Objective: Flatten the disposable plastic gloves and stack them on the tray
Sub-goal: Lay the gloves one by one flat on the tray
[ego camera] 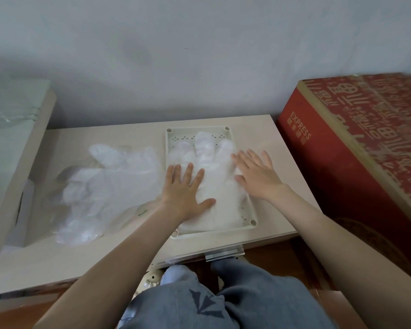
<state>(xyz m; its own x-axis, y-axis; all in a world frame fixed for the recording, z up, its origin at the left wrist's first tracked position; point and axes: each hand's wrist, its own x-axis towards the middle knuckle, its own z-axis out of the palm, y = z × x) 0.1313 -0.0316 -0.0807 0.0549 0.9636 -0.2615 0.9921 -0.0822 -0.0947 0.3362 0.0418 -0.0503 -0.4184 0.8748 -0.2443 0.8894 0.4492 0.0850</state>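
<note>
A pale rectangular tray (226,130) lies on the low table, right of centre. A clear plastic glove (208,148) lies spread flat on it, fingers pointing away from me. My left hand (184,191) presses flat on the glove's left half, fingers straight. My right hand (256,174) rests flat on its right edge, fingers straight and spread. A loose, crumpled pile of more clear gloves (109,184) lies on the table left of the tray.
A large red cardboard box (356,148) stands against the table's right side. A beige raised board or box (17,162) borders the left. The table's front edge (223,254) is close to my knees. A grey wall is behind.
</note>
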